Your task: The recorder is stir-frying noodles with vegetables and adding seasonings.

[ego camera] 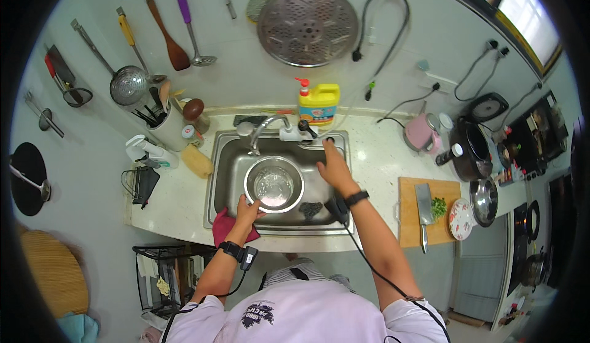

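A round stainless steel pot (274,184) with clear water in it sits in the left part of the steel sink (281,228). My left hand (249,209) grips its lower left rim, thumb and fingers around the edge. My right hand (335,167) reaches over the right side of the sink, fingertips near a small black knob (329,140) at the back corner. Whether they touch it cannot be told. Left of that stands the faucet (272,121) with its black lever (306,127). A dark steel wool scourer (311,210) lies on the sink floor right of the pot.
A red cloth (225,227) hangs over the sink's front left corner. A yellow sponge (197,160) lies left, a detergent jug (319,105) behind. Right, a cutting board (408,214) holds a cleaver (424,204), chopped greens (438,208) and a floral plate (461,219).
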The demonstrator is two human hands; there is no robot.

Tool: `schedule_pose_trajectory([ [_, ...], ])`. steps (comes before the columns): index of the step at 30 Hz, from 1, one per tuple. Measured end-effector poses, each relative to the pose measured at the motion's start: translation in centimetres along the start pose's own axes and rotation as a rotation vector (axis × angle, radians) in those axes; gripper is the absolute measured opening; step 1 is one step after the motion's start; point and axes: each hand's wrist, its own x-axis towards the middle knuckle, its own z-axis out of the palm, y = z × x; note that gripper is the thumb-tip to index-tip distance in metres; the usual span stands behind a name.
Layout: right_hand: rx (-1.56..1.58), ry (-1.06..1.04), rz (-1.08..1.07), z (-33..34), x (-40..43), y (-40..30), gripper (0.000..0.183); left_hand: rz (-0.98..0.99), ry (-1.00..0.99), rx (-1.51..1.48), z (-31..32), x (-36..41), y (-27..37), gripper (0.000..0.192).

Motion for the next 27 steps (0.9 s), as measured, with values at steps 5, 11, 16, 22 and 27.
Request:
schedule_pose_trajectory([
  [5,0.175,0.032,0.336,-10.1,-17.5,1.1,0.022,0.104,-0.039,0.123,5.6,-6.4,-0.7,0.038],
  [11,-0.016,0.038,0.617,-20.8,-41.8,5.1,0.011,0.031,-0.334,0.023,15.8,-16.7,-1.5,0.04],
  [16,-0.247,0.337,0.961,-27.6,-60.5,5.7,0.028,-0.179,-0.605,0.194,30.1,-23.9,-3.9,0.038],
  [22,-0.185,0.307,1.515,-30.3,-71.2,4.8,0.022,-0.181,-0.973,0.296,47.7,-29.6,-8.0,0.035],
  [27,-0.392,0.526,1.415,-27.5,-78.9,8.0,0.028,-0.109,-1.09,0.386,62.9,-31.7,-13.5,0.037],
])
